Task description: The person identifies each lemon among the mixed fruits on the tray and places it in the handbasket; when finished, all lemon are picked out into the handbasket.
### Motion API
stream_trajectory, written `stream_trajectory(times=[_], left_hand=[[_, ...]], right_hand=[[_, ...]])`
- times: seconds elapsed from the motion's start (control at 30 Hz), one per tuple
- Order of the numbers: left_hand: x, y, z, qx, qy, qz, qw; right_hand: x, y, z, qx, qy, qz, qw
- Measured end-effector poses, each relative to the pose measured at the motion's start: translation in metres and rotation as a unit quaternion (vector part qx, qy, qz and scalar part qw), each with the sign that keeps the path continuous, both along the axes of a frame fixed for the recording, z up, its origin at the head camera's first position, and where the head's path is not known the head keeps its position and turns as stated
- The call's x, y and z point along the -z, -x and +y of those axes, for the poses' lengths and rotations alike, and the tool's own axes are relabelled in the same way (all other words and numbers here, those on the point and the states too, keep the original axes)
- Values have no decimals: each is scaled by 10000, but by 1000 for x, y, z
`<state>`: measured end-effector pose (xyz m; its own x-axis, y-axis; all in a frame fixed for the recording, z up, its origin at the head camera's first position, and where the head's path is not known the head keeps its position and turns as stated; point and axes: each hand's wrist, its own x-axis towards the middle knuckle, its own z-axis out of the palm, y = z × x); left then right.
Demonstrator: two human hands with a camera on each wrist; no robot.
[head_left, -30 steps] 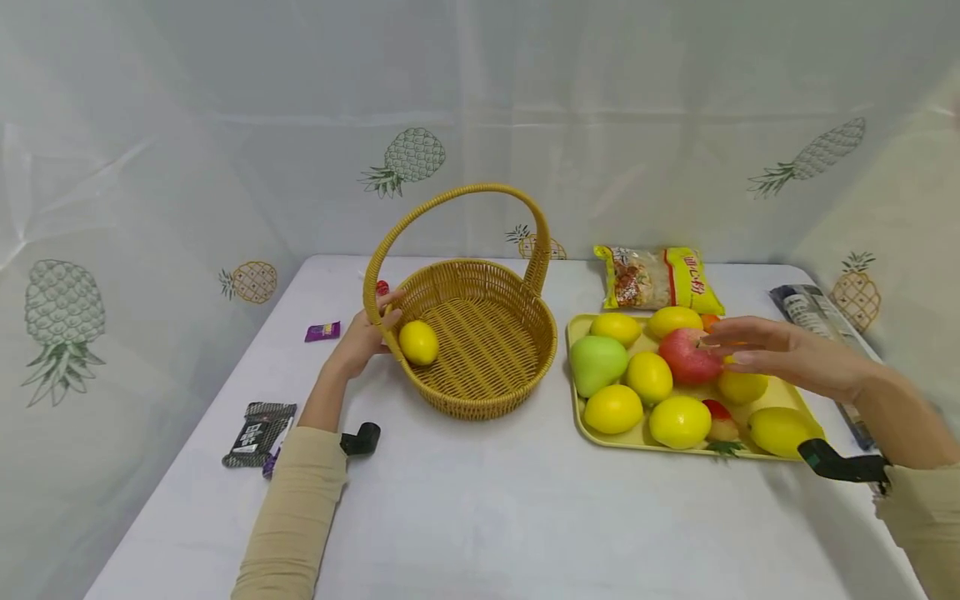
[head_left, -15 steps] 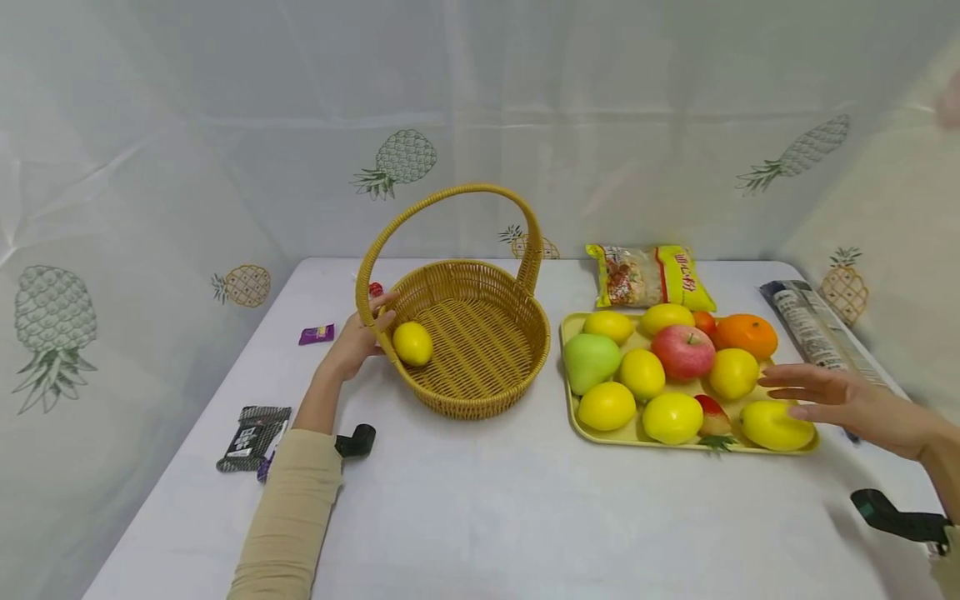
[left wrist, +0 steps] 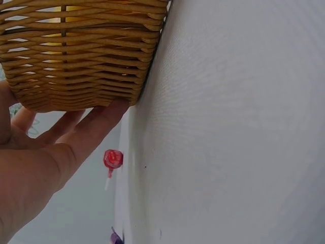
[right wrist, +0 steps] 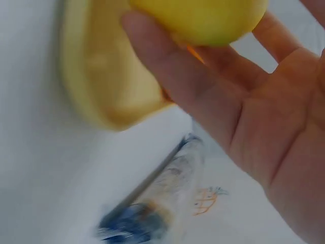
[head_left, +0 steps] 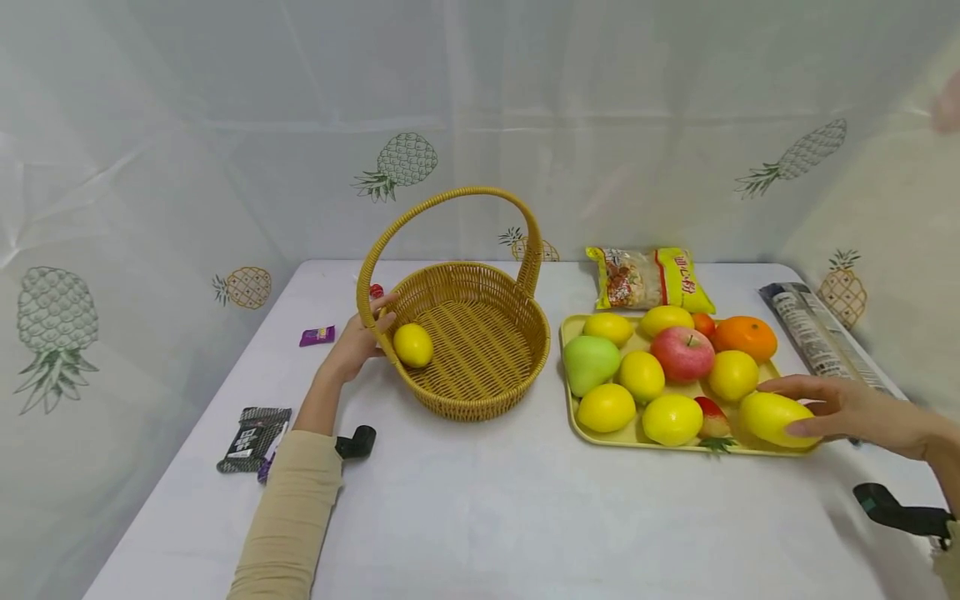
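In the head view my right hand (head_left: 862, 415) pinches a long yellow mango (head_left: 772, 418) at the front right corner of the pale yellow tray (head_left: 637, 443). The right wrist view shows the mango's greenish end (right wrist: 218, 35) by the thumb and fingers. To the left stands a round wicker basket (head_left: 480, 408) with a tall handle; one lemon (head_left: 412, 345) lies inside it at the left. My left hand (head_left: 358, 343) rests against the basket's left side. Its extended fingers (left wrist: 96, 127) touch the outer wall in the left wrist view.
The tray also bears lemons, a green pear (head_left: 591, 364), an apple (head_left: 682, 353), an orange (head_left: 746, 336) and a small red-yellow fruit (head_left: 712, 417). Behind it lies a yellow food bag (head_left: 652, 279); a long packet (head_left: 817, 333) is at right. Wrapped snacks (head_left: 253, 439) and a red lollipop (left wrist: 113, 158) lie left.
My right hand has come from above the tray's fruit down to its right front corner and closed its thumb and fingers on the mango, which is slightly tilted. The left hand stays put.
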<state>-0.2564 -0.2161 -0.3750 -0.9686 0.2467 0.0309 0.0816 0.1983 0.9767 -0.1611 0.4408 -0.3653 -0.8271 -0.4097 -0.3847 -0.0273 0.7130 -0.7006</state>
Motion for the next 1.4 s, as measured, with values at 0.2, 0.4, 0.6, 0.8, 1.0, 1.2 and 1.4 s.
stream_trajectory(times=[0.2,0.4,0.6,0.8,1.0,1.2,1.4], left_hand=[[2,2,-4,-46,28,13,10000],[12,5,-10,-58,-9,107,9999],[15,6,-9,-49,9,96,9999],[16,8,-7,25,-109,150,9998],[7,3,-2,100,-181,18,9998],[-8,-4,3,92,-167,-89,9998],[6,4,-1,7,-256,-86,9996]], right_hand=[[-32,15,-28,126,572,263,9979],[-64,33,-99,121,1406,416,9891],[-77,48,-185,84,2305,-44,9730],[-69,64,-253,95,2680,-525,9619],[-53,79,-306,-96,2963,-781,9518],[-39,82,-355,-176,2697,-890,9587],[-16,82,-397,-214,2128,-747,9740]])
